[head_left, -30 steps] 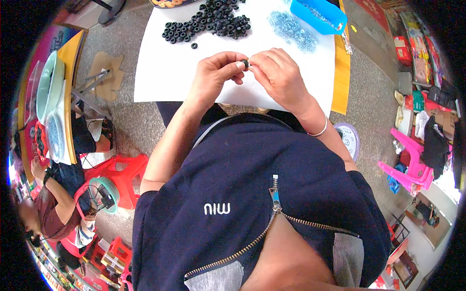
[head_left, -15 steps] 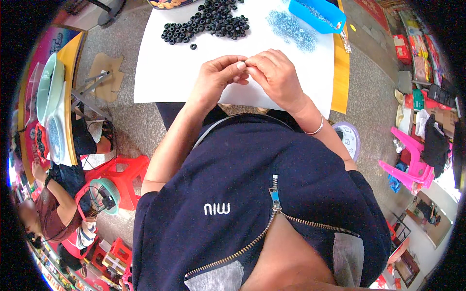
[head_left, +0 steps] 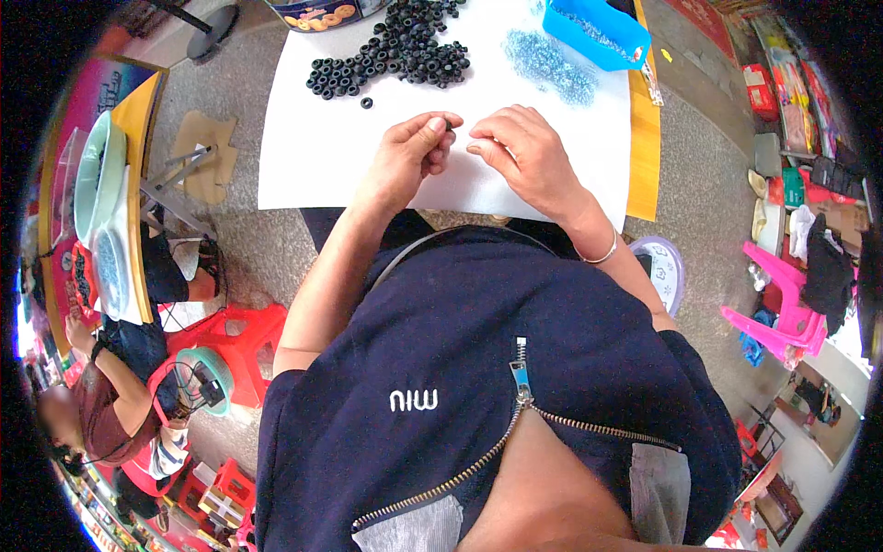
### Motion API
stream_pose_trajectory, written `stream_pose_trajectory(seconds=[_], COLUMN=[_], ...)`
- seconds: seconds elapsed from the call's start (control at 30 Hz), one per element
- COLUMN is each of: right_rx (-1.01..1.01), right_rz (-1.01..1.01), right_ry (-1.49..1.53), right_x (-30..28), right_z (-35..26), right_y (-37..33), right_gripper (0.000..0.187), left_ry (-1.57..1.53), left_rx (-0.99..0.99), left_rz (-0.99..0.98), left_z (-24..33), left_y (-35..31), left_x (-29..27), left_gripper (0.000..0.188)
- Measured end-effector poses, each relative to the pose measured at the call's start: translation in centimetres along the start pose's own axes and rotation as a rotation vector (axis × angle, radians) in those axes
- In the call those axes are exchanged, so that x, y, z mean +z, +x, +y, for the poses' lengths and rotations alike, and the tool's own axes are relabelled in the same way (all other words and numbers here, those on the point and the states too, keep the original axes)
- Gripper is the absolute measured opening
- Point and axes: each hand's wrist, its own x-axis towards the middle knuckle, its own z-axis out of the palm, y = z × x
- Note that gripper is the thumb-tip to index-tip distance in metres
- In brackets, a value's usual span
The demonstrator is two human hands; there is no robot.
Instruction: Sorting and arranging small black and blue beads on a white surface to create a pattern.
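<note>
Where both met before: left hand (head_left: 409, 152) pinching black ring (head_left: 448, 122), right hand (head_left: 524, 152) apart, empty-fingered.

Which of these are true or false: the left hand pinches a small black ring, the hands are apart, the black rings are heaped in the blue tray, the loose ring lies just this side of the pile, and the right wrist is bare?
1. The left hand pinches a small black ring. True.
2. The left hand and right hand are apart. True: a gap shows between their fingertips.
3. The black rings are heaped in the blue tray. False: the pile lies on the white sheet, left of the tray.
4. A loose ring lies just this side of the pile. True.
5. The right wrist is bare. False: it wears a thin bangle.
</note>
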Motion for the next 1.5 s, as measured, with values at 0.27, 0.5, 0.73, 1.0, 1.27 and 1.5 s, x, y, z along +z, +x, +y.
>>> stream_pose_trajectory(seconds=[0.27,0.5,0.73,1.0,1.27,1.5], right_rx=[0.02,0.017,0.02,-0.031,-0.018,-0.069], right_rz=[-0.029,0.001,0.156,0.115,0.046,0.082], right_ry=[-0.003,-0.018,0.017,-0.102,-0.156,-0.07], right_x=[0.3,0.0,-0.1,0.4,1.0,0.3], right_z=[-0.1,-0.2,-0.5,-1.0,-0.6,1.3], right_y=[-0.4,0.1,1.7,3.2,3.4,5.1], right_gripper=[0.008,0.009,0.009,0.018,0.019,0.017], left_ry=[-0.176,-0.484,-0.787,-0.479,-0.243,-0.323], left_rx=[0.131,0.07,-0.012,0.046,0.098,0.134], left_rz=[0.029,-0.069,-0.23,-0.268,-0.01,-0.106], left_z=[-0.2,-0.1,0.0,-0.9,-0.8,0.7], left_y=[1.0,1.3,1.4,1.5,1.8,1.8], left_x=[-0.5,-0.6,-0.5,-1.1,-0.1,0.4], left_gripper=[0.02,0.026,0.041,0.032,0.025,0.041])
